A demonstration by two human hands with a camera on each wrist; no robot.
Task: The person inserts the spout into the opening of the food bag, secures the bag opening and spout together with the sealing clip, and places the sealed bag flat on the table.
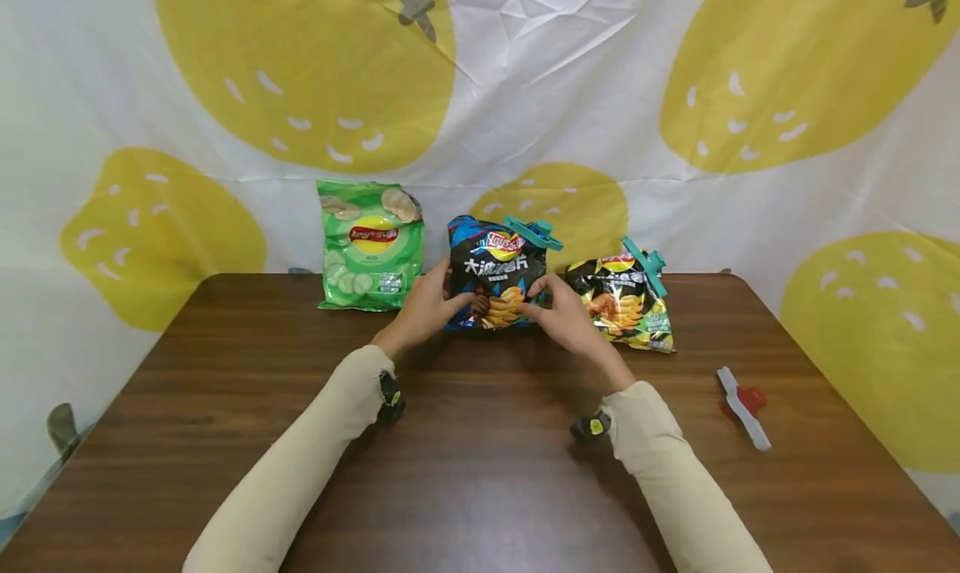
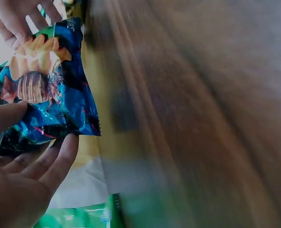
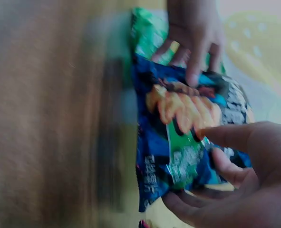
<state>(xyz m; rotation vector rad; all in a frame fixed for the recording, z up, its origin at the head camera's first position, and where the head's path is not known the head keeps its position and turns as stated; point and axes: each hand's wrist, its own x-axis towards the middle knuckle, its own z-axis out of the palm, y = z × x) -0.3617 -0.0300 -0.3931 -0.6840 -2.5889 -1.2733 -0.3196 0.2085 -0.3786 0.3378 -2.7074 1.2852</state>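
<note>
Both hands hold a blue and black chip bag (image 1: 497,277) upright near the back of the table, its top folded under a teal bag clip (image 1: 534,232). The left hand (image 1: 429,304) grips the bag's left side, thumb across the front and fingers behind it, as the left wrist view shows. On the other side the right hand (image 1: 564,313) grips the bag with its thumb on the printed front. In the right wrist view the right hand's fingers (image 3: 180,206) curl behind the blue bag (image 3: 154,137). A green chip bag (image 1: 372,252) stands just left of the left hand.
A black and yellow chip bag (image 1: 626,306) with another teal clip (image 1: 645,266) leans at the right. On the right part of the brown table (image 1: 480,490) lies a white and red bag clip (image 1: 744,408). Behind hangs a cloth (image 1: 517,81) with yellow fruit prints.
</note>
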